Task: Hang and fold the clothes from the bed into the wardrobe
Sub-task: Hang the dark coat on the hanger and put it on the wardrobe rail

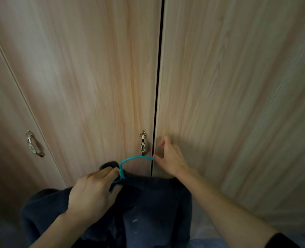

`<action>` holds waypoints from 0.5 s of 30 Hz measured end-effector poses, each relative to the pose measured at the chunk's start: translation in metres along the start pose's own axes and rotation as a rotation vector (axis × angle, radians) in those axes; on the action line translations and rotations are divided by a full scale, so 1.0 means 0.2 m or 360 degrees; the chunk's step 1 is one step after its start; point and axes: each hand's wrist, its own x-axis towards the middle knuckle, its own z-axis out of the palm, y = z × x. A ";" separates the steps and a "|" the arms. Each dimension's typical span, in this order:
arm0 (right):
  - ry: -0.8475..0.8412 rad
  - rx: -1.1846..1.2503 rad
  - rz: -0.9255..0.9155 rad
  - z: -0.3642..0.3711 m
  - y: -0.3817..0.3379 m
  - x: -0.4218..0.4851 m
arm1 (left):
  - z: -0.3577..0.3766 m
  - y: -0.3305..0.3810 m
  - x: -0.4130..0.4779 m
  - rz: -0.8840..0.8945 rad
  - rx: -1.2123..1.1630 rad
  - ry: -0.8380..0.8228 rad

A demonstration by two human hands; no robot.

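Below the centre door handle (143, 143) of the wardrobe (94, 68), the left hand (92, 192) has its fingers curled round a dark garment (153, 203) and the neck of a teal hanger (130, 159). Just right of that handle, the right hand (169, 156) curls its fingers on the neighbouring handle (163, 154), which is largely hidden.

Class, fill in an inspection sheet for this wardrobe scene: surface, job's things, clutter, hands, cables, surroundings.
Surface: wardrobe doors, pale wood grain, with a thin dark gap between the middle pair.
Job's things: dark blue garment hangs on a teal hanger, whose hook points at the doors.
Clutter: nothing seen.
Hands: left hand grips the teal hanger at its neck, together with the garment's collar; right hand curls round the right door's handle, which is mostly hidden.
Cables: nothing seen.
Surroundings: ornate metal handles on the doors to the left.
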 end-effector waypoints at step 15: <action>0.0198 -0.0139 0.0215 0.04 -0.14 -0.37 | -0.13 -0.05 -0.15 0.0136 -0.0105 -0.0072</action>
